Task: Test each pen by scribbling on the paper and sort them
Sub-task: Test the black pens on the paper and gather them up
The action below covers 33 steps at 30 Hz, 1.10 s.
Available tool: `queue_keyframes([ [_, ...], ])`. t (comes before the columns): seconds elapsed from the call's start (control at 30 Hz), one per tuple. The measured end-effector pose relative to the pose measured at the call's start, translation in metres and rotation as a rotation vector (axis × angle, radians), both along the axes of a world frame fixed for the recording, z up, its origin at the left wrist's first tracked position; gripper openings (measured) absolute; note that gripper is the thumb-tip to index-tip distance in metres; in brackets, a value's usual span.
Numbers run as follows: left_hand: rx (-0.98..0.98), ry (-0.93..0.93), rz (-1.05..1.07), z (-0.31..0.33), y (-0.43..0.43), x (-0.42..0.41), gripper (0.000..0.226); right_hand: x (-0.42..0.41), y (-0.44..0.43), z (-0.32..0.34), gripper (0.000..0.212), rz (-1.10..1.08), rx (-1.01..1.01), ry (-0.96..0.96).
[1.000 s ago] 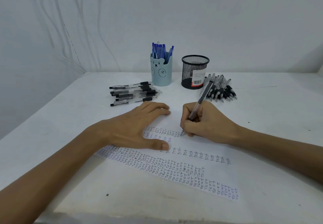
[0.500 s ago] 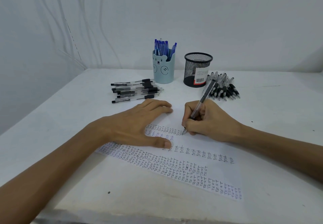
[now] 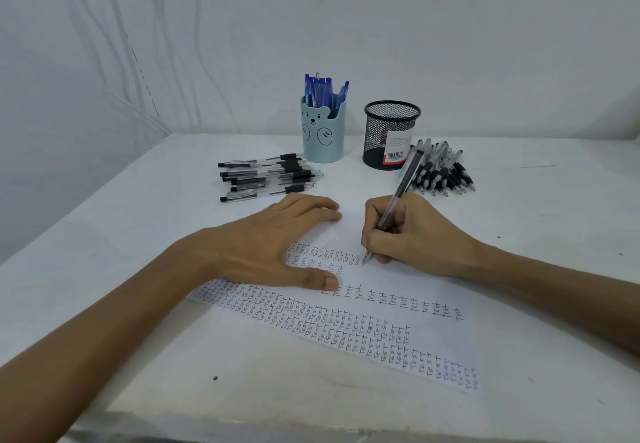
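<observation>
Pen (image 3: pixel 398 197), clear barrel, dark grip, tilted

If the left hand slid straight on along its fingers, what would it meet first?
Probably the right hand, which grips a pen just ahead of the left hand; it is close, and a miss would lead to the loose pens beyond.

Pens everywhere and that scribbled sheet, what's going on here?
A person is testing pens. The right hand grips a pen, tip on the paper, at the end of a row of small words. The left hand lies flat on the paper. Blue pens stand in the bear cup; black pens lie in a left pile and a right pile beside the mesh cup.
</observation>
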<state>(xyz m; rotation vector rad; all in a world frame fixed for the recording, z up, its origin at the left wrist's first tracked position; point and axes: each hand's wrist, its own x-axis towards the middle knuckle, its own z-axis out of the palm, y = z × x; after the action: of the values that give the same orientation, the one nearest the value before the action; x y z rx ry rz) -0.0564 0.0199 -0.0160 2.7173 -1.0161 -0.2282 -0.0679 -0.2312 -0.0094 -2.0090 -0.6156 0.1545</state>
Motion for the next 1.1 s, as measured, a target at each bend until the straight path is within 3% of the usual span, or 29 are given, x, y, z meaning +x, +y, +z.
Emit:
queue_keyframes([
  [0.9, -0.012, -0.034, -0.023, -0.005, 0.001, 0.005, 0.099, 0.005, 0.000, -0.006, 0.018, -0.034, -0.008, -0.038],
  [1.0, -0.016, -0.047, -0.030, -0.005, 0.002, 0.004, 0.095, 0.009, 0.000, -0.005, 0.028, -0.122, 0.175, 0.123],
  [1.1, -0.050, -0.082, -0.022, -0.001, 0.005, 0.005, 0.077, 0.015, -0.002, -0.004, 0.032, -0.161, 0.340, 0.282],
])
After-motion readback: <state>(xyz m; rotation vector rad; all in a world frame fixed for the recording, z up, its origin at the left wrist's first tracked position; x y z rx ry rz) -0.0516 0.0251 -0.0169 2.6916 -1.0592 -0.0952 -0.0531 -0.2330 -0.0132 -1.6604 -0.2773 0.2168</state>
